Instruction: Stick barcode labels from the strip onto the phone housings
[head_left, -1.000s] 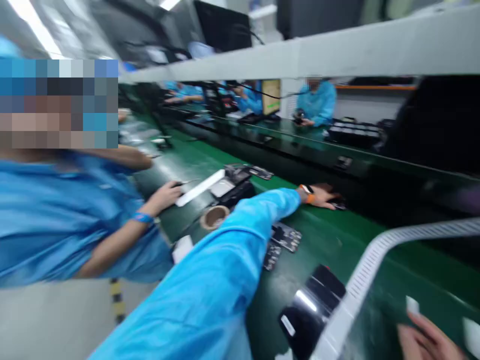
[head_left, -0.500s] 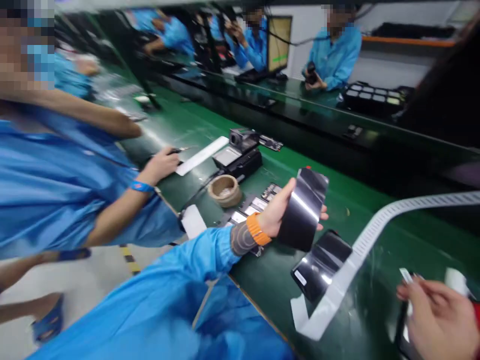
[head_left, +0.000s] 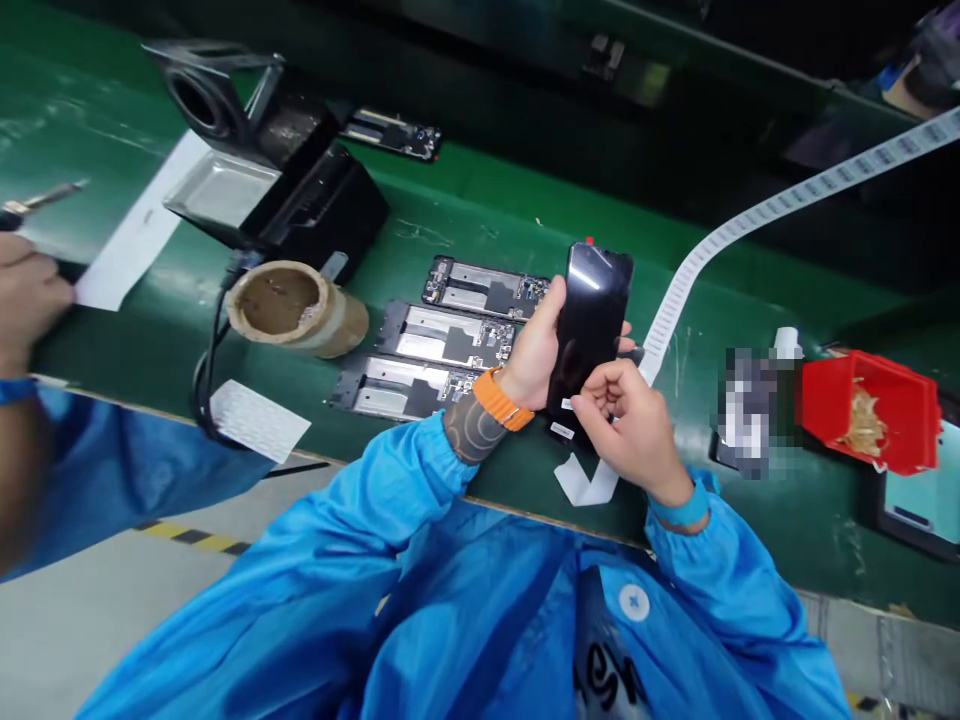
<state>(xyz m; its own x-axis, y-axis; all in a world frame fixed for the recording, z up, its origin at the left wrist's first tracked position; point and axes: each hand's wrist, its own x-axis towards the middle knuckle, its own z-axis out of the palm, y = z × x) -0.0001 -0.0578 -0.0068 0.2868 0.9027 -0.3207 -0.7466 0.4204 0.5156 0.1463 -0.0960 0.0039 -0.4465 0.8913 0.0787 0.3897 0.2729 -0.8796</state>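
My left hand (head_left: 536, 350) is wrapped round a black glossy smartphone (head_left: 592, 310) with a red tab at its top edge, tilted over the bench. Across the phone's lower part is my right hand (head_left: 626, 425), its thumb and forefinger closed at a small white label (head_left: 567, 403) against the dark surface. A second white label (head_left: 561, 431) shows just below; I cannot tell whether it is on the held phone or another one beneath. A long white strip of labels (head_left: 675, 290) runs behind my right hand, its bent end (head_left: 585, 482) on the bench.
Three opened phone bodies (head_left: 450, 335) lie left of my hands. Beyond them stand a cardboard tube (head_left: 345, 320) and a black device (head_left: 322, 210). A red bin (head_left: 907, 410) of rubber bands is at right. A co-worker's hand (head_left: 30, 300) holds a pointed tool at far left.
My right hand has come from the far right to the phone in my left hand. The view has turned down and to the right.
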